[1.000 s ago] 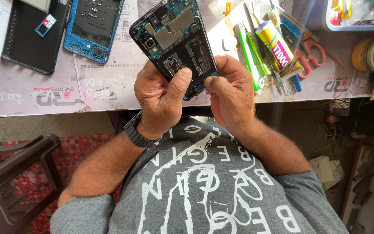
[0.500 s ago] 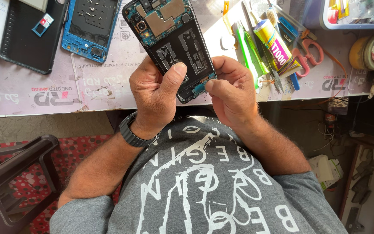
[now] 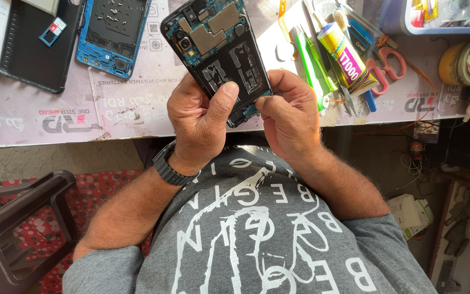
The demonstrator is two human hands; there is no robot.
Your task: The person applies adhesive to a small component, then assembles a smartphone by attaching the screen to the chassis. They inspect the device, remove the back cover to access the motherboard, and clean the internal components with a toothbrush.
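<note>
An opened smartphone (image 3: 213, 49) with its back cover off shows a dark circuit board, gold shields and a camera module. My left hand (image 3: 199, 122) grips its lower end, thumb pressed on the black battery area. My right hand (image 3: 289, 117) holds the phone's lower right edge, fingers curled, thumb at the corner. The phone is tilted above the table edge (image 3: 82, 136). A black watch (image 3: 167, 166) is on my left wrist.
A blue phone frame (image 3: 112, 32) with loose screws lies at the back left beside a black back cover (image 3: 28, 54) with a small card tray. A glue tube (image 3: 344, 51), green tools, scissors (image 3: 390, 62) and a tape roll (image 3: 469, 60) lie to the right. A dark chair (image 3: 12, 228) stands lower left.
The phone and both hands have shifted slightly in view; my left thumb has slid up the battery area. My right hand stays at the lower right edge.
</note>
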